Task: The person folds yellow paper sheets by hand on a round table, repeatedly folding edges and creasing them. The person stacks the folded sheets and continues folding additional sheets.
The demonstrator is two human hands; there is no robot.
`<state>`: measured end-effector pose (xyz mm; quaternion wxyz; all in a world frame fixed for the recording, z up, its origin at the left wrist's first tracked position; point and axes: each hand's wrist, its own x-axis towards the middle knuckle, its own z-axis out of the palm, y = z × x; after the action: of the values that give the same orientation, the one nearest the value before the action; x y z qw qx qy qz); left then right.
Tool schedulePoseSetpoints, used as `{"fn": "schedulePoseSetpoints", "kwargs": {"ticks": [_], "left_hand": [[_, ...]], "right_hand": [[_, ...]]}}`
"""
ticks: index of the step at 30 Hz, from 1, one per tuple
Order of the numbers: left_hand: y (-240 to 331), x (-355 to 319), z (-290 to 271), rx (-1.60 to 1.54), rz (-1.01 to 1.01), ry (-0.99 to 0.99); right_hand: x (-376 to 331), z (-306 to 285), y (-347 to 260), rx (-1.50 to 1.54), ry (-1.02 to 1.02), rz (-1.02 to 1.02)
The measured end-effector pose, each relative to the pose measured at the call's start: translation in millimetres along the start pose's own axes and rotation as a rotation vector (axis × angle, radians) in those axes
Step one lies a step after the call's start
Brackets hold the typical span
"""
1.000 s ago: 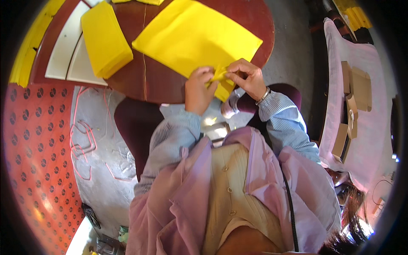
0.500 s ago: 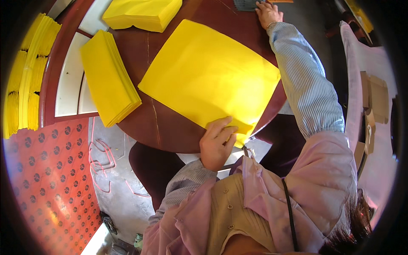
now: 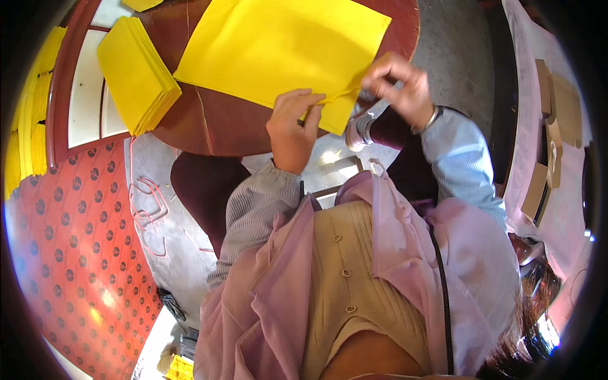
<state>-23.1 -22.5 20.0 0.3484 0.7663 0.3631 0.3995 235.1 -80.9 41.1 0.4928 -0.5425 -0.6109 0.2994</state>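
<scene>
A large yellow sheet point(image 3: 285, 47), perhaps a stack of them, lies flat on the round dark red table point(image 3: 234, 136). My left hand point(image 3: 293, 130) is at its near edge, thumb and fingers closed on a small raised fold of the yellow material. Close by at the right edge, my right hand point(image 3: 403, 90) has its fingers curled together at the other end of that fold. Slight blur hides exactly what its fingertips grip. A flap of the yellow sheet hangs past the table edge between the hands.
Left on the table leans a folded yellow stack point(image 3: 136, 76), with part of another yellow bundle point(image 3: 142, 4) beyond it. More yellow stacks point(image 3: 35, 107) stand far left. Cardboard boxes point(image 3: 563, 114) rest on pink cloth at right. A pink cord point(image 3: 149, 202) lies on the floor.
My right hand has come back from the table's far right side to the sheet's near right corner. My left hand has closed on the edge, where a fold now stands up. The view has shifted.
</scene>
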Motion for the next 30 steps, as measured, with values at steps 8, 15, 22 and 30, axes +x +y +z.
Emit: {"fn": "schedulePoseSetpoints", "kwargs": {"ticks": [8,15,22,30], "left_hand": [[-5,-4,1,-0.036,-0.14,-0.011],[-9,-2,-1,-0.106,-0.151,-0.014],[-12,-4,0,-0.101,-0.13,0.015],[-11,-5,-4,-0.042,-0.104,-0.033]], "right_hand": [[-34,47,-21,-0.37,-0.137,-0.28],[-26,46,-12,-0.31,-0.144,-0.262],[-22,42,-10,-0.263,-0.198,-0.153],[-23,40,-19,-0.276,-0.259,-0.138]]}}
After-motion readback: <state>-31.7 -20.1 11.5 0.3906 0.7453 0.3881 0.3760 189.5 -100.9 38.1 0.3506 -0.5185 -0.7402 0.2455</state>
